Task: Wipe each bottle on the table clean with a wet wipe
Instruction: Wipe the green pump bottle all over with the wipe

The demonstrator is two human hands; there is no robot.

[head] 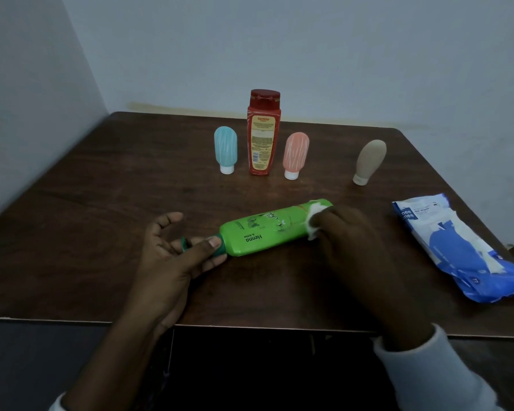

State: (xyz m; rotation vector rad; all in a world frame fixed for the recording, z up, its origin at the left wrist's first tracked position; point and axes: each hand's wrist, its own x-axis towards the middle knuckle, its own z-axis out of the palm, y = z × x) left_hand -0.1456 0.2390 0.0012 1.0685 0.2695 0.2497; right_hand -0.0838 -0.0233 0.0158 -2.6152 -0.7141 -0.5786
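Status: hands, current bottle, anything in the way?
Left hand pinches green plastic bottle at its cap; bottle lies on brown wooden table. Right hand holds white wet wipe against bottle's base end. Four more bottles stand behind, blue wipes pack right, none touching.

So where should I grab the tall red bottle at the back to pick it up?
Probably grip the red bottle high up, just under its cap, coming from the front. It stands upright, and the blue tube and pink tube stand close beside its lower part. Its top rises above them, so your fingers have room there.
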